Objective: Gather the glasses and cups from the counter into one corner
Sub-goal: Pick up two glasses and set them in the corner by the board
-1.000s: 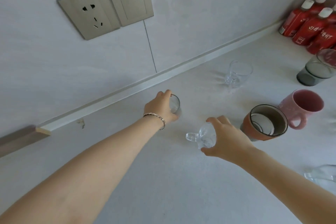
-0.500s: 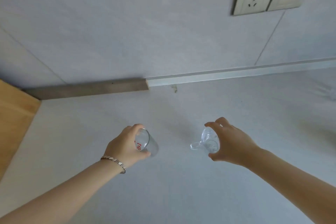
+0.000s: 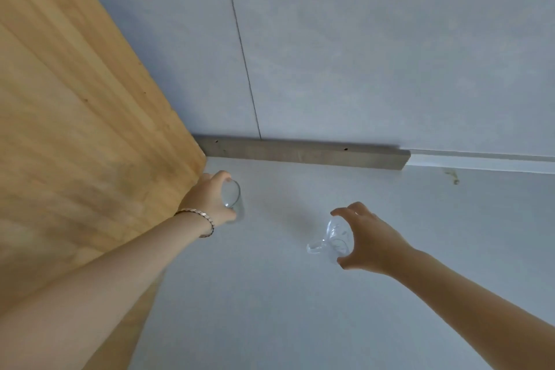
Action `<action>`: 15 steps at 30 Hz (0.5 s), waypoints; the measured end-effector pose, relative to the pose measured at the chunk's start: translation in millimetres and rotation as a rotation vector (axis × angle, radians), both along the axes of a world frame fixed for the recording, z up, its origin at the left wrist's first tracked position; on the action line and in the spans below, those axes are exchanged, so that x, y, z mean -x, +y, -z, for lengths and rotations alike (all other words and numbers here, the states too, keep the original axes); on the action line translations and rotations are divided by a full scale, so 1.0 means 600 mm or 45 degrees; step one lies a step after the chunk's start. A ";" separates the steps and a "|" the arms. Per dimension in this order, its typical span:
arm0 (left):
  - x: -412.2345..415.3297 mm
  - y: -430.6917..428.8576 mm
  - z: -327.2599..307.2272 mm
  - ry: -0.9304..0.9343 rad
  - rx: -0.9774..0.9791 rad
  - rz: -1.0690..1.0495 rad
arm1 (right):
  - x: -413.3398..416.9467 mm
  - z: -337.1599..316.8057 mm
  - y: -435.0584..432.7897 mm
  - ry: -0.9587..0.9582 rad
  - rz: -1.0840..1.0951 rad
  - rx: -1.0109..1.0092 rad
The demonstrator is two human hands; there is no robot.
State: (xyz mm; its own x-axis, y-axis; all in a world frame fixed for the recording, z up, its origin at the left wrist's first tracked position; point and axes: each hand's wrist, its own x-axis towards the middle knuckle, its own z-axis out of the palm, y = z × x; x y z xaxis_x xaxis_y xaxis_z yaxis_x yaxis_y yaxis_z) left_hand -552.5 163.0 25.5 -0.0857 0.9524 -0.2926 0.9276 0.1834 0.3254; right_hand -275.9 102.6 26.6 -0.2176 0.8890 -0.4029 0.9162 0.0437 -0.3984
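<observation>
Head view, looking down into the corner where a pale counter [image 3: 300, 309] meets a wooden panel [image 3: 75, 129] on the left and a tiled wall [image 3: 360, 54] behind, with a grey strip [image 3: 300, 155] along the foot of that wall. Far into the corner, just beside the panel: the left hand [image 3: 210, 201], bracelet [image 3: 198, 216] at the wrist, grip curled over the top of a small clear glass [image 3: 232, 198], thumb on the near side and fingers round the far rim. Held upright and low, probably to be set down tight against the panel so that room remains beside it; impossible to tell whether its base touches the counter yet. Further right and well apart from the first: the right hand [image 3: 369, 242], grip closed round the body of a handled glass cup [image 3: 333, 239], thumb below and fingers arched over. Tilted, handle poking out to the left, apparently clear of the counter, to judge by the soft shadow beneath. Gripped by the body rather than the handle, likely for a quick one-handed carry. Seemingly bound for a spot next to the small glass. Also on the counter near the wall, off to the right, a small brownish mark [image 3: 453, 177].
</observation>
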 end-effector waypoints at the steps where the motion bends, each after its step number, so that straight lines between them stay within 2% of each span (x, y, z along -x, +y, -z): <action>1: 0.017 0.023 0.005 0.015 0.000 -0.020 | 0.021 0.004 0.017 -0.001 -0.014 0.001; 9: 0.082 0.165 0.050 -0.094 -0.029 -0.107 | 0.168 0.031 0.191 -0.069 -0.288 -0.068; 15: 0.091 0.211 0.068 -0.033 0.028 -0.091 | 0.252 0.045 0.296 -0.027 -0.412 -0.067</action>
State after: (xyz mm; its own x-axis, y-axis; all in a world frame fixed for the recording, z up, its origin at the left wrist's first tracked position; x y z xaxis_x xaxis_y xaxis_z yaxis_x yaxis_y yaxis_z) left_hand -607.1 289.6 -15.2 -0.1451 0.9376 -0.3160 0.9033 0.2559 0.3443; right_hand -427.0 280.0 -0.6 -0.4845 0.7947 -0.3656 0.8593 0.3542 -0.3689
